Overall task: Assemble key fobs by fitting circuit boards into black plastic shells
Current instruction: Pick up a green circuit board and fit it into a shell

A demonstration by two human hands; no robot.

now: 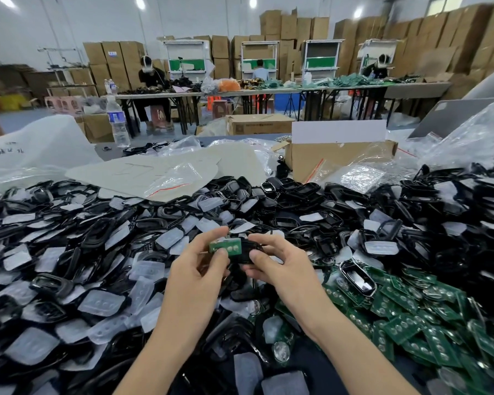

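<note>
Your left hand (197,269) pinches a small green rectangular circuit board (226,245) between thumb and fingertips. Its end meets the black plastic key-fob shell (247,253), which your right hand (283,266) grips with thumb and curled fingers. Both are well in front of the open brown cardboard box (325,161). You hold them end to end, probably so the board can slide into the shell's cavity. In front of the box a heap of black shells and translucent button pads (97,238) buries the table; loose green boards (411,323) lie in front of the box, to its right. Behind the box, workers sit at long tables (183,95) before stacked cartons (439,38).
</note>
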